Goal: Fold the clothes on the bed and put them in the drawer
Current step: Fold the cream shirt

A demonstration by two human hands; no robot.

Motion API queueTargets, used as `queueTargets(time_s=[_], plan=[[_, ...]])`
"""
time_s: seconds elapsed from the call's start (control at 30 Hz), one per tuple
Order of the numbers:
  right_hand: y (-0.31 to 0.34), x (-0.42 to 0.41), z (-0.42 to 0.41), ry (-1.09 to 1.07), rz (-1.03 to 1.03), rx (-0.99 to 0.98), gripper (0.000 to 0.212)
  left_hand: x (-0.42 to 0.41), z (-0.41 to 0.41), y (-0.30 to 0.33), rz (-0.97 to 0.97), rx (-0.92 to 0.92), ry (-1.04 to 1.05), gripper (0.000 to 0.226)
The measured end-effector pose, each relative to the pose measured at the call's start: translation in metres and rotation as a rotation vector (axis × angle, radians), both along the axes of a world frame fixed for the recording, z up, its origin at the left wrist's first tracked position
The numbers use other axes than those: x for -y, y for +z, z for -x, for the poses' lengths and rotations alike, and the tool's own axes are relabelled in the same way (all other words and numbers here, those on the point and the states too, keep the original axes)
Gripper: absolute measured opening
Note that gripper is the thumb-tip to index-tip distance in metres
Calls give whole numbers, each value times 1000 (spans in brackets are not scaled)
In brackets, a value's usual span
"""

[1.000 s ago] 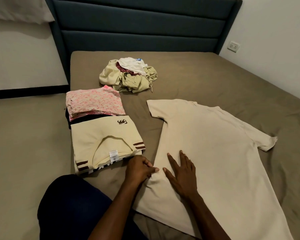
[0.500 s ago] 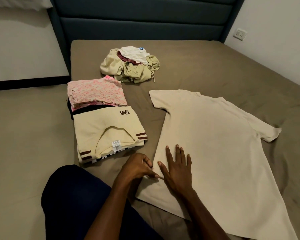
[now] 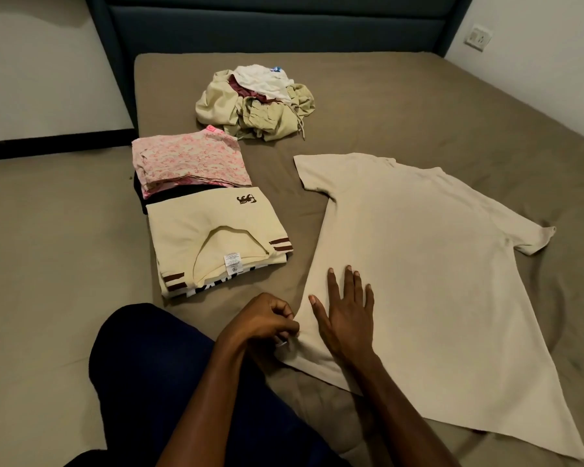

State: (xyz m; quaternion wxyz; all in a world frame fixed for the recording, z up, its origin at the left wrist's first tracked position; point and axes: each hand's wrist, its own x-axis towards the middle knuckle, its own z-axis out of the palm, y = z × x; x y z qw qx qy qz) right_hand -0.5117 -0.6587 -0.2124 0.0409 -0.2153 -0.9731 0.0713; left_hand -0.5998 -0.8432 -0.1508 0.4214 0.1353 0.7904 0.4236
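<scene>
A cream T-shirt point(image 3: 429, 274) lies spread flat on the bed point(image 3: 402, 106), neck toward the headboard. My right hand point(image 3: 346, 311) presses flat on its lower left part, fingers straight. My left hand point(image 3: 267, 323) pinches the shirt's left edge just beside it. To the left lies a folded cream shirt point(image 3: 213, 237) with brown stripes. Behind that sits a folded pink patterned garment point(image 3: 189, 163) on something dark. A heap of unfolded clothes point(image 3: 257, 102) sits farther back.
My knee in dark blue trousers point(image 3: 169, 372) rests on the bed at the near left. A dark blue headboard point(image 3: 277, 25) closes the far end. A white wall with a socket point(image 3: 478, 36) stands at the right. No drawer is in view.
My left hand has drawn back toward me along the shirt's left edge. My right hand has stayed flat on the cloth. The view has tilted downward a little.
</scene>
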Motion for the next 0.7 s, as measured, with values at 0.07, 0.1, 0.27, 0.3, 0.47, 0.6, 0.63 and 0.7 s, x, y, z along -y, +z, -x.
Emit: queueTargets(time_s=[0.07,0.1,0.27,0.3,0.47,0.6,0.63,0.7], plan=[[-1,6,-3,2,0,-1,81,-1,-3,0,37,-21,-1,4],[-1,8,-3,9,-3,0,82,-2,-3,0,66,-26,-12,6],[-4,24,-13,41,8,18,83,-6,-7,2,188,-37,-49,24],[-6,27,-19,40,15,15,82,-6,-8,1,192,-26,-59,27],[-9,38,-33,28,44,-5,90,7,-11,-4,246,19,-106,25],[0,41,-42,68,114,11,103,12,-8,-8,279,11,-112,37],[3,40,-44,66,156,-8,102,17,-4,-10,293,-1,-94,40],[6,22,-59,-42,201,-60,98,19,-1,-11,311,4,-92,37]])
